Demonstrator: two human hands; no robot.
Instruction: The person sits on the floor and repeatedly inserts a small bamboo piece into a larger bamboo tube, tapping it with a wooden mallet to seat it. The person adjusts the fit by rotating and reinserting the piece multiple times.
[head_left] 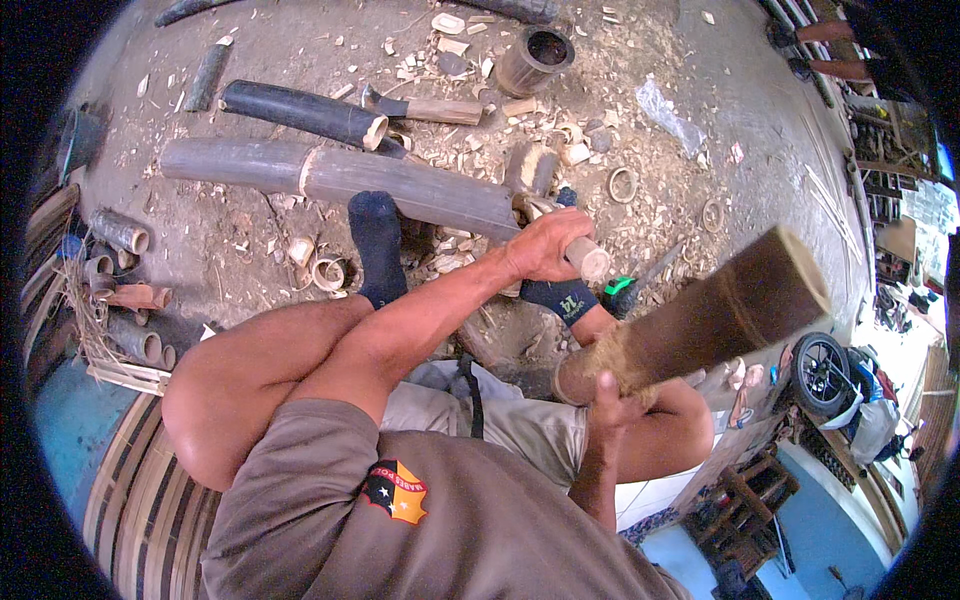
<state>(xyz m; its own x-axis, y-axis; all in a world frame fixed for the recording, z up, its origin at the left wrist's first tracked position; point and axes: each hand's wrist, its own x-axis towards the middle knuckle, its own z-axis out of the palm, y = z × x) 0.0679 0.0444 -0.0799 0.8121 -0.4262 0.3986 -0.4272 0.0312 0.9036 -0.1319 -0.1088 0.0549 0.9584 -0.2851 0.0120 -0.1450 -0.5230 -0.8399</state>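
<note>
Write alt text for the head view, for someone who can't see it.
A person's right hand holds a thick brown bamboo section with a rough, pale patch, while the left hand grips a wooden handle. Beyond, a long bamboo pole and scattered pale chips lie on the ground.

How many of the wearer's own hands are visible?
2: the left hand grips a wooden handle; the right hand holds a large bamboo tube.
</note>
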